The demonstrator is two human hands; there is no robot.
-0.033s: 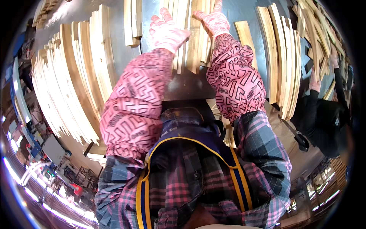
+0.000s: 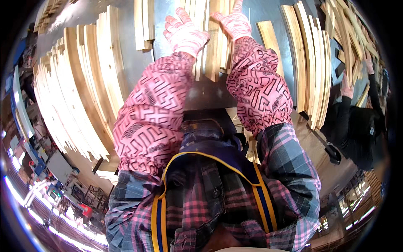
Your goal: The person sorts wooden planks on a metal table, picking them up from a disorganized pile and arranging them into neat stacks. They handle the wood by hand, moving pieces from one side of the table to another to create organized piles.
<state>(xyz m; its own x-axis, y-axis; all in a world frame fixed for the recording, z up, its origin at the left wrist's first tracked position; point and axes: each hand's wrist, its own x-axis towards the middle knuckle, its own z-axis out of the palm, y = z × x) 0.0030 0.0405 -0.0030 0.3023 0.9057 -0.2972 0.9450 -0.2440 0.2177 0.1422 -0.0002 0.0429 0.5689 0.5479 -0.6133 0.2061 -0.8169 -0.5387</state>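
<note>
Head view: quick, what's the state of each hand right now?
Left hand: open, fingers spread, at the wooden strips.
Right hand: thumb out over the strips; whether it grips any cannot be told.

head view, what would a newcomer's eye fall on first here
Probably the pink sleeve covers with their bold black maze pattern, on both forearms in the middle of the picture. They lead up to the gloved left hand and right hand, at the wooden strips at top centre. Next might come the brightly lit row of boards on the left and the co-worker in black toward the right edge.
</note>
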